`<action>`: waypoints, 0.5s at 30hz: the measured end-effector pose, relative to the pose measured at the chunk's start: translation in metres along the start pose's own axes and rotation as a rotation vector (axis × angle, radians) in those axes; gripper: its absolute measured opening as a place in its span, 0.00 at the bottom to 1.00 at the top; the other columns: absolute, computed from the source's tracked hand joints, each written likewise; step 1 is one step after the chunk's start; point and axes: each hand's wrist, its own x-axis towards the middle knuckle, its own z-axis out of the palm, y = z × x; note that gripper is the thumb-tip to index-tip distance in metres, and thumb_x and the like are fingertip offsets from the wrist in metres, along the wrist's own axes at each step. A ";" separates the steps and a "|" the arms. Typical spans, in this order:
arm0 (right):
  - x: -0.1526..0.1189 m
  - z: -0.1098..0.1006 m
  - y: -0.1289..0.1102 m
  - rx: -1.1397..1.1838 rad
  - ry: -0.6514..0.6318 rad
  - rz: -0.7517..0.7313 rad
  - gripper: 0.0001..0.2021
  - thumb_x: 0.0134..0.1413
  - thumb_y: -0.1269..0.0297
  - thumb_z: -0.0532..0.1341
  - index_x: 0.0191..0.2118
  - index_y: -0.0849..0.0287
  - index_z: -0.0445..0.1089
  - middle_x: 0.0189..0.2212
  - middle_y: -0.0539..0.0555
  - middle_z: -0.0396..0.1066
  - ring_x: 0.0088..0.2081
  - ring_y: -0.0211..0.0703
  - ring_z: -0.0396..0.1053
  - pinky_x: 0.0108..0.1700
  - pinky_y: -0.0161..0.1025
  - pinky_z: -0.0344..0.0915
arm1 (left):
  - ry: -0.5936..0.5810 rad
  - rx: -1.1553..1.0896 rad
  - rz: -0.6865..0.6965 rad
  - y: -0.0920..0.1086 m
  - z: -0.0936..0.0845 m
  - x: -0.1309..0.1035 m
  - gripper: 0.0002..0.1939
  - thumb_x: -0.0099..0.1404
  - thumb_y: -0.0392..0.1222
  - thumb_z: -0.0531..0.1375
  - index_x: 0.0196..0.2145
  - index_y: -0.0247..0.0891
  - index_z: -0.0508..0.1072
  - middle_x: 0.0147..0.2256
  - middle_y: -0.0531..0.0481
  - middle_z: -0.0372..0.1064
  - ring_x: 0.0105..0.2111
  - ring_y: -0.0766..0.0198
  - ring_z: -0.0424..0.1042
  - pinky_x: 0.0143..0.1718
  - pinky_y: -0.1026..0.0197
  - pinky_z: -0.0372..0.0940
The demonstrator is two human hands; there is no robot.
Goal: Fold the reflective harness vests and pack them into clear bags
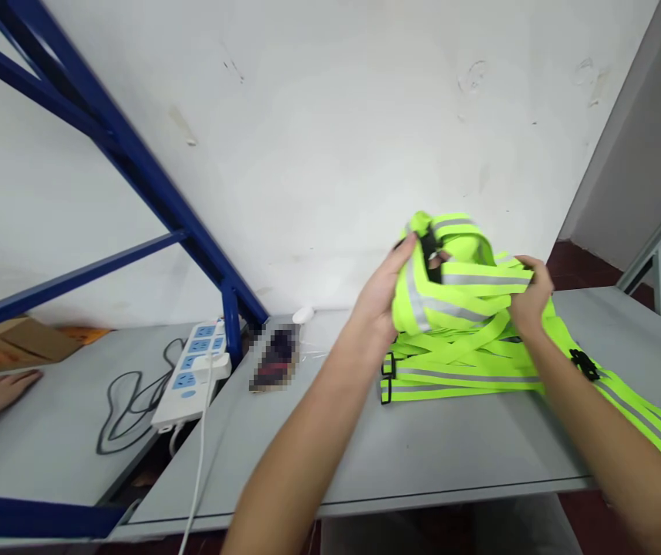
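Note:
Both of my hands hold up a bundle of neon yellow-green reflective straps (451,301) with grey stripes, above the table. My left hand (385,293) is closed round the bundle's left end, near a black buckle. At the bundle's right side my right hand (530,297) is closed on the straps; its fingertips are partly hidden. Beneath lies a pile of like straps (469,374), with black buckles at its left ends. More straps (636,401) trail to the right, past a cluster of black buckles (585,364).
Left of my arms, a phone-like item (275,358), pixelated, lies on the grey table (376,455). A white power strip (197,374) with cables sits by the blue metal frame (191,239). Another person's hand (0,393) rests at the far left, near a cardboard box (29,343).

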 end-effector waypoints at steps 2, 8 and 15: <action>0.012 -0.033 0.020 -0.255 0.028 -0.096 0.15 0.48 0.74 0.58 0.44 0.63 0.71 0.41 0.60 0.72 0.47 0.55 0.65 0.52 0.57 0.56 | 0.165 0.075 0.154 -0.002 -0.038 -0.004 0.13 0.68 0.38 0.57 0.49 0.34 0.67 0.30 0.49 0.76 0.30 0.62 0.77 0.37 0.59 0.73; 0.001 -0.108 0.060 -0.801 -0.535 -0.504 0.19 0.45 0.79 0.54 0.41 0.58 0.73 0.39 0.59 0.76 0.43 0.52 0.67 0.48 0.51 0.53 | 0.368 0.220 -0.080 -0.066 -0.138 -0.032 0.22 0.58 0.41 0.66 0.50 0.41 0.67 0.32 0.48 0.76 0.27 0.61 0.76 0.29 0.58 0.74; -0.032 -0.126 0.085 -0.827 -0.745 -0.464 0.22 0.46 0.73 0.54 0.48 0.52 0.73 0.49 0.67 0.71 0.51 0.67 0.65 0.50 0.67 0.54 | 0.349 0.258 -0.158 -0.104 -0.167 -0.049 0.28 0.55 0.46 0.69 0.51 0.42 0.67 0.40 0.46 0.75 0.29 0.60 0.77 0.31 0.58 0.73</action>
